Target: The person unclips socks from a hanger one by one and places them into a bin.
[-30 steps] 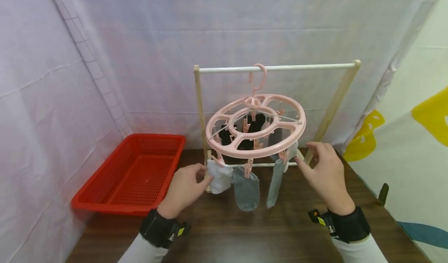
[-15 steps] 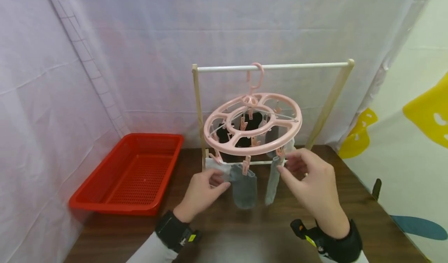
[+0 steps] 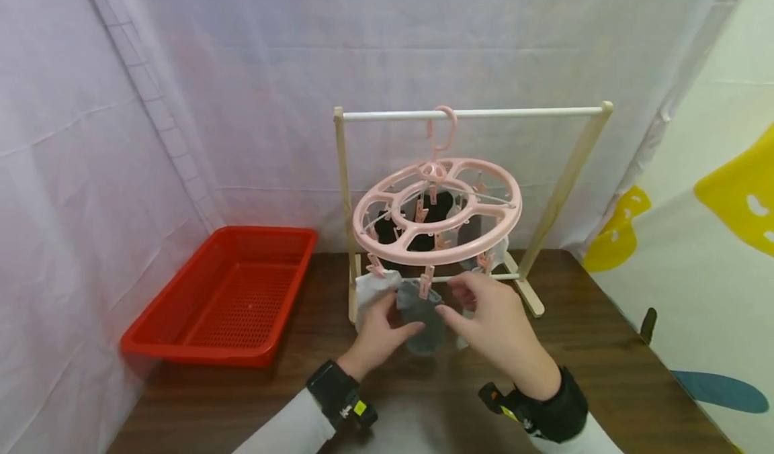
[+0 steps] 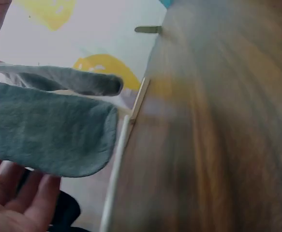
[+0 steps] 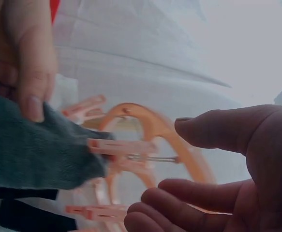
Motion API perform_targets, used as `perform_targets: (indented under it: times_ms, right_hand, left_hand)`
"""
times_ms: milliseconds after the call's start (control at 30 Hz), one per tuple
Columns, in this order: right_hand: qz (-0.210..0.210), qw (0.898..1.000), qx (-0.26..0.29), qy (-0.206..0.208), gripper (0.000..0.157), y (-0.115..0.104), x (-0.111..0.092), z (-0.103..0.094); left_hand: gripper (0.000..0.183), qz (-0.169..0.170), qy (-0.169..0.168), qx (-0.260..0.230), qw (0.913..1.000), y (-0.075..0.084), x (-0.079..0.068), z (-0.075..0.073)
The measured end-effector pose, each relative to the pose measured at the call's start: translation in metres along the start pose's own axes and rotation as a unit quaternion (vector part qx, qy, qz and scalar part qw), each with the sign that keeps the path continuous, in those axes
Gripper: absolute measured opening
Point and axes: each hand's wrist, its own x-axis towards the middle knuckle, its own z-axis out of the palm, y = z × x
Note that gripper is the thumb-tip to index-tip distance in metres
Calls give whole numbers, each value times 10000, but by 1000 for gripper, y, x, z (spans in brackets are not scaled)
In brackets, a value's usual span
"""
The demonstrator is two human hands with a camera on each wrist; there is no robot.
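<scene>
A pink round clip hanger (image 3: 438,258) hangs by its hook with several socks clipped on. At its front a grey sock (image 3: 417,336) hangs from a pink clothespin (image 3: 426,283). My left hand (image 3: 376,338) is at this sock's left side, its thumb in front and fingers (image 4: 39,203) behind, spread apart. On the other side my right hand (image 3: 496,323) is close to the clothespin, with a gap between thumb and fingers. A white sock (image 3: 371,289) hangs partly behind my left hand. Another grey sock (image 4: 82,81) is mostly hidden by my right hand in the head view.
The hanger's hook is on the white bar (image 3: 514,113) of a wooden-legged rack (image 3: 559,192) on the brown table (image 3: 605,346). A red basket (image 3: 193,354) stands at the left. Black socks (image 3: 438,205) hang at the hanger's back. White cloth walls (image 3: 242,105) surround it.
Both hands have moved inward: the left from the white sock to the front grey sock, the right from beside the hanger past the thin grey sock towards the front clothespin.
</scene>
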Motion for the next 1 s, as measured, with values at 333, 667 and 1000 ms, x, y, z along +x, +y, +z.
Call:
perform_targets:
  times_ms: [333, 667, 1000]
  right_hand:
    - [200, 9986, 467, 117, 48, 14, 9, 28]
    - [412, 9861, 1611, 23, 45, 16, 14, 43]
    - [697, 9771, 2010, -97, 42, 20, 14, 48]
  left_hand:
    - [41, -359, -284, -1137, 9925, 19, -3, 3]
    - [30, -381, -443, -1088, 9923, 21, -7, 6]
    - [33, -604, -827, -1151, 9881, 14, -15, 13]
